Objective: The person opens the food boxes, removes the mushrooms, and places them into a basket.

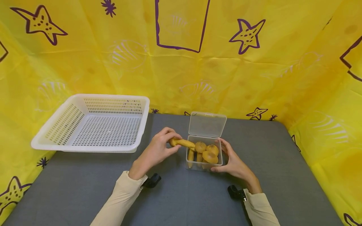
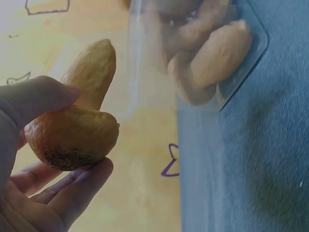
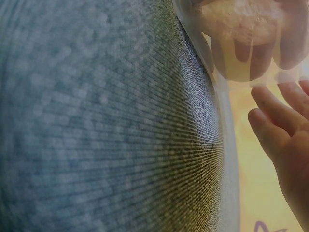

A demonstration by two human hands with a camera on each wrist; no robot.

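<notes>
A brownish-yellow mushroom is pinched between the thumb and fingers of my left hand. Its stem reaches over the left rim of a clear plastic box. The left wrist view shows its dark-specked cap against my fingers. Inside the box lie several more mushrooms, caps and stems together. The box's hinged lid stands raised at the back. My right hand holds the box at its right side, thumb by the front corner and fingers farther back.
A white perforated basket stands on the grey table at the back left, apart from the box. Yellow printed cloth hangs behind and along both sides. Each wrist carries a black camera.
</notes>
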